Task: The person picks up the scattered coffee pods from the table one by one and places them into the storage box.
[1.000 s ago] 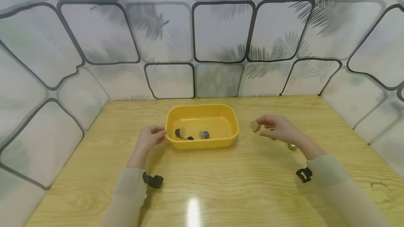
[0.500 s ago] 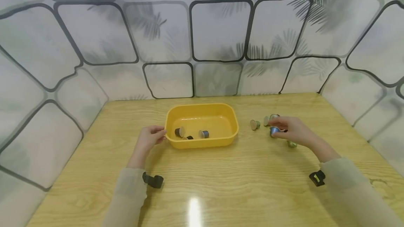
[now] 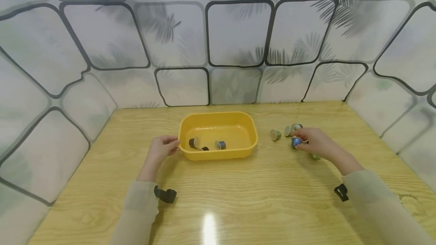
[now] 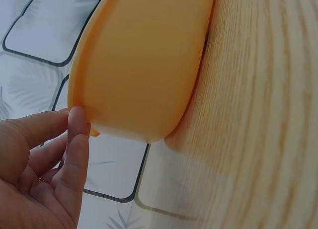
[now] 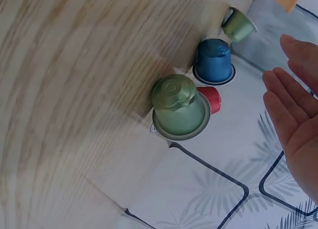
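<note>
A yellow plastic tray (image 3: 218,155) stands on the table with a few coffee capsules inside, among them a blue capsule (image 3: 221,145) and a dark capsule (image 3: 192,143). My left hand (image 3: 161,149) pinches the tray's left rim between thumb and fingers; the left wrist view shows this hold too. To the right, my right hand (image 3: 316,144) hovers by another blue coffee capsule (image 5: 214,61). Its thumb and fingers are extended and apart from the capsule in the right wrist view. A green capsule (image 5: 181,107) stands nearer that camera, partly hiding a red capsule (image 5: 210,99).
Left of the right hand, a green capsule (image 3: 275,135) lies on its side. Behind the fingers are a pale green capsule (image 3: 288,131) and a darker-rimmed capsule (image 3: 297,126). A patterned backdrop (image 3: 235,35) rises along the back and sides of the wooden table (image 3: 238,199).
My right hand has moved right, from beside the leftmost green capsule to the blue one, uncovering capsules behind it. The left hand and the tray have stayed put.
</note>
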